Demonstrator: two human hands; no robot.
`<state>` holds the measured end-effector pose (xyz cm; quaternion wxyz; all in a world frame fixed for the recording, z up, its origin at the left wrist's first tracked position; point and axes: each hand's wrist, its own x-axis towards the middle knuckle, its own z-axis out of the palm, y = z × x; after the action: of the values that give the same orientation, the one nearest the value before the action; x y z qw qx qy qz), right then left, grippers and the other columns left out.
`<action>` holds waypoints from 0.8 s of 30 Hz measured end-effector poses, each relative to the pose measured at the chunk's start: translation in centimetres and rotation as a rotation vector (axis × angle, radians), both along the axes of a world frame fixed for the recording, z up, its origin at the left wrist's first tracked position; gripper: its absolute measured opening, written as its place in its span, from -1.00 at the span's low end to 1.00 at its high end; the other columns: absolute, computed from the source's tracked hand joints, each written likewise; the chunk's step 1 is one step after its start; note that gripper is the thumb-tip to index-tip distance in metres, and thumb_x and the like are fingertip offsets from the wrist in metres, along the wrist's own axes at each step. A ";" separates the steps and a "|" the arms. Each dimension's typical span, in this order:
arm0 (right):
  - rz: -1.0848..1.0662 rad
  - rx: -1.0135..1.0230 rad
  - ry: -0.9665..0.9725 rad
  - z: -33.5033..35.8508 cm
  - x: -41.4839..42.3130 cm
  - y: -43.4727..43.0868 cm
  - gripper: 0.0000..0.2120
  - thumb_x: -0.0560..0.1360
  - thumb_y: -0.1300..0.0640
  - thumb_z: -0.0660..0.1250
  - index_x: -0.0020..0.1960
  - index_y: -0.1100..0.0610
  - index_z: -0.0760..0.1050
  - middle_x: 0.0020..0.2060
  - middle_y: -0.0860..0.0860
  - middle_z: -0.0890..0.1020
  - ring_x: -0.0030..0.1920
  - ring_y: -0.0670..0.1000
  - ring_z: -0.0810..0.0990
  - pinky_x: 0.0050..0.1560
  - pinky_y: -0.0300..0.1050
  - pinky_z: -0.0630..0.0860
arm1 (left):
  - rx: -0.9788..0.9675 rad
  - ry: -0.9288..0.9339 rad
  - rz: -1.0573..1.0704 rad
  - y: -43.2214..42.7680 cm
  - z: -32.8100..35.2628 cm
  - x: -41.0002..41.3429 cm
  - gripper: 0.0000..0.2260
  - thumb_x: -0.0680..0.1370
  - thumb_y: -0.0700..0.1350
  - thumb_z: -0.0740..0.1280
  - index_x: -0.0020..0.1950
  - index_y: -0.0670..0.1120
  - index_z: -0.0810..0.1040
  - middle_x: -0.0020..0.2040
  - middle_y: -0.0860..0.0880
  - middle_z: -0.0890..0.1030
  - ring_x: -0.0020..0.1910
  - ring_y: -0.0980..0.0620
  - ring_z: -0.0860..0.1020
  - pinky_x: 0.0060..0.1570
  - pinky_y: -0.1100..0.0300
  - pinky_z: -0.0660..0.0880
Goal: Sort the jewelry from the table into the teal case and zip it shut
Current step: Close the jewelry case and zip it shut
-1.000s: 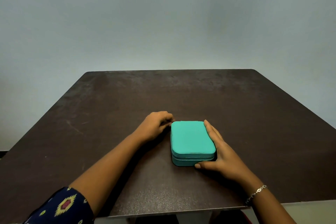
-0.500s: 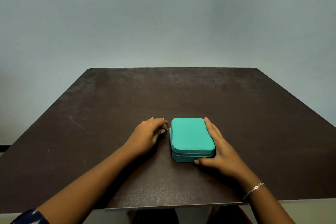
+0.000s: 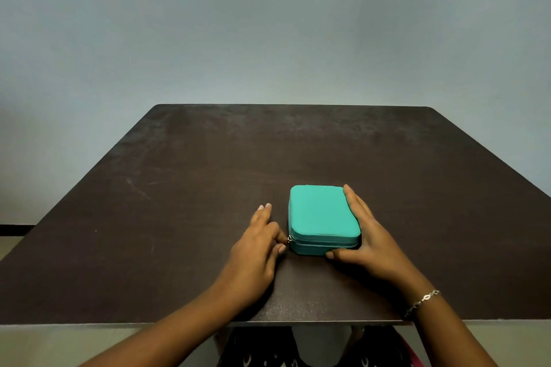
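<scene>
Teal case (image 3: 323, 217) on table (image 3: 179, 188), left hand (image 3: 256, 250) at zipper (image 3: 288, 240), right hand (image 3: 369, 244) alongside

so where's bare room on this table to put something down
The table is bare behind the teal case to the far edge, left of the left hand and right of the right hand. Crowded only where both hands flank the case.

A silver link bracelet (image 3: 422, 302) on the right wrist, and dark clothing (image 3: 262, 350) with pale print
</scene>
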<state>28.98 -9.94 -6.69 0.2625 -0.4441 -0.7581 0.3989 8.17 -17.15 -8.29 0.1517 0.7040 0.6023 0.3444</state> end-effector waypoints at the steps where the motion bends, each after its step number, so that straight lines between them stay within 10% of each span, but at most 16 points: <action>1: -0.001 0.002 0.002 -0.1 0.0 0.0 0.03 0.29 0.25 0.50 0.48 -0.09 -0.12 0.38 -0.32 -0.01 0.33 -0.32 0.05 0.06 -0.73 0.07 | 0.015 0.001 0.016 -0.2 -0.1 0.3 -0.94 0.56 -0.21 0.22 -0.03 -0.17 0.46 0.52 -0.06 0.07 0.47 0.14 -0.12 0.29 0.40 0.05; 18: -0.016 0.047 0.009 -0.1 -0.1 -0.1 0.01 0.30 0.23 0.50 0.49 -0.08 -0.11 0.38 -0.29 0.03 0.35 -0.28 0.09 0.09 -0.66 0.18 | -0.012 -0.018 -0.058 -1.3 0.0 3.4 -0.70 0.50 0.14 0.14 -0.06 -0.08 0.43 0.45 0.10 -0.21 0.48 0.11 -0.25 0.40 0.39 -0.04; 21: -0.012 0.083 0.006 0.1 -0.2 -0.3 0.02 0.30 0.19 0.51 0.45 -0.15 -0.13 0.38 -0.31 0.02 0.37 -0.27 0.09 0.25 -0.46 0.13 | -0.028 -0.194 -0.027 -1.0 0.4 3.0 -0.68 0.41 0.28 0.12 -0.18 0.04 0.37 0.48 -0.12 0.22 0.51 0.13 -0.03 0.27 0.55 0.08; 24: 0.036 0.064 -0.032 0.6 0.1 -0.7 0.04 0.28 0.06 0.52 0.39 -0.24 -0.21 0.43 -0.28 -0.05 0.40 -0.27 0.00 0.33 -0.35 0.06 | -0.007 -0.338 0.029 0.4 1.2 1.7 -0.53 0.38 0.30 0.15 0.14 0.04 0.36 0.33 0.00 0.40 0.41 0.14 0.24 0.30 0.40 0.20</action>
<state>29.13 -10.68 -6.12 0.2573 -0.4281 -0.7824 0.3720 9.88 -16.77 -7.13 0.2483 0.6267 0.5797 0.4578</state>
